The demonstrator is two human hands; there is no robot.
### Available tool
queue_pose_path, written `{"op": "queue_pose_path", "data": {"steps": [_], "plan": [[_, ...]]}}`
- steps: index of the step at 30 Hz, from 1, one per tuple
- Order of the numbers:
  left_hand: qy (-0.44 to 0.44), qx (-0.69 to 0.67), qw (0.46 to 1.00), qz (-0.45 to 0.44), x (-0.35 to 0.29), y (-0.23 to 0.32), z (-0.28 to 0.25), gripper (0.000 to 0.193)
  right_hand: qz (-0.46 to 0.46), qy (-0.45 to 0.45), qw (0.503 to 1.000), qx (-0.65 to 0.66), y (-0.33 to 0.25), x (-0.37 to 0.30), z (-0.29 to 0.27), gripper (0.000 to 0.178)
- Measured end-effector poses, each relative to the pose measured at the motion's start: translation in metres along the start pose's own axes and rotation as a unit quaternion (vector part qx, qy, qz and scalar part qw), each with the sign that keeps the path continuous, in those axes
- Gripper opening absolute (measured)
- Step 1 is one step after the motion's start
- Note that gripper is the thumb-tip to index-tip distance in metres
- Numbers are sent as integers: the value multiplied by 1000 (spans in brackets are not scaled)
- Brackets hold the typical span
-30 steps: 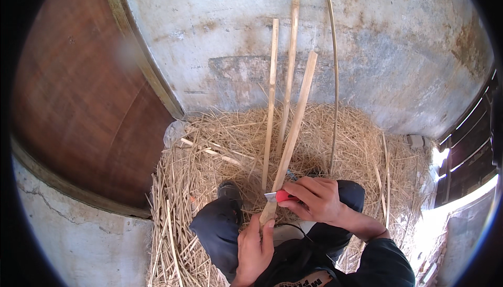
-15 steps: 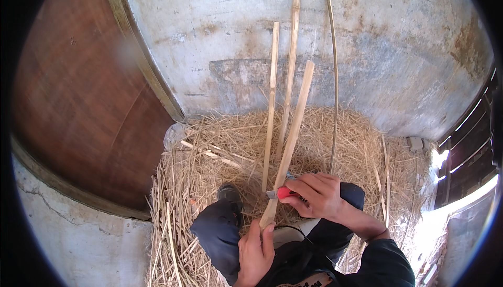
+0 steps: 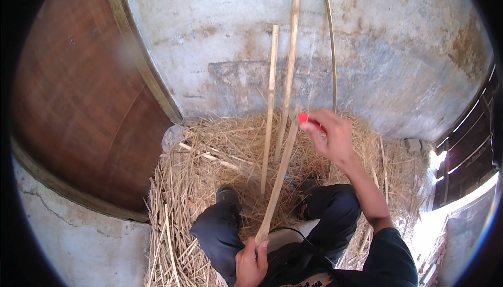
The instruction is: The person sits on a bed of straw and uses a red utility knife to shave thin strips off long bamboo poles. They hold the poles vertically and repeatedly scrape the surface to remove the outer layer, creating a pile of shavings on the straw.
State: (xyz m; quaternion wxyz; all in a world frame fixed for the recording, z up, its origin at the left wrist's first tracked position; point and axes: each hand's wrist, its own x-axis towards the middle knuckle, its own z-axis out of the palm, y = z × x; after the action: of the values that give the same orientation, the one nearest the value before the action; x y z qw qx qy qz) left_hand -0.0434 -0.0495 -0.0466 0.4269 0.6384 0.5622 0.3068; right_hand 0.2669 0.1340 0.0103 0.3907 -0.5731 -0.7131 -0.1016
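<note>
My left hand (image 3: 251, 263) grips the lower end of a pale bamboo strip (image 3: 280, 174), thumb on top. The strip slants up and away from me, between my knees. Close to its far end is my right hand (image 3: 334, 137), closed round the red handle of a knife (image 3: 313, 123). The knife's blade is at the strip's upper end, too blurred to make out clearly. Behind the strip, two more bamboo strips lean on the wall, a shorter one (image 3: 271, 93) and a taller one (image 3: 292, 46). A thin brown stick (image 3: 333, 51) leans to their right.
Straw and shavings (image 3: 209, 130) cover the floor around my feet. A stained grey wall (image 3: 251, 14) rises ahead. On the left is a brown wooden panel (image 3: 84, 93) in a frame. Dark slats (image 3: 471, 135) stand at the right, with a small block (image 3: 414, 144) near the wall.
My right hand has moved up and away along the strip with the knife, from near my left hand to the far end. My left hand and the strip have come lower, toward me.
</note>
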Motion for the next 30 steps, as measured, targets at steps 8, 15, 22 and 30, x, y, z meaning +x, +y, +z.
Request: {"op": "queue_pose_path", "data": {"steps": [8,15,22,30], "plan": [[-28,-120,991,-41,-26,-44,-14,34,178,-18,983,33,93,57,-11,44],[-102,-347,927,-94,25,-42,-27,31,152,-101,945,272,-9,-7,-10,28],[-182,-404,893,-83,42,-15,-23,23,172,-209,828,491,-60,-34,-19,34],[-212,-375,900,-64,48,-7,-6,26,197,-218,806,515,-51,-37,-10,37]]}}
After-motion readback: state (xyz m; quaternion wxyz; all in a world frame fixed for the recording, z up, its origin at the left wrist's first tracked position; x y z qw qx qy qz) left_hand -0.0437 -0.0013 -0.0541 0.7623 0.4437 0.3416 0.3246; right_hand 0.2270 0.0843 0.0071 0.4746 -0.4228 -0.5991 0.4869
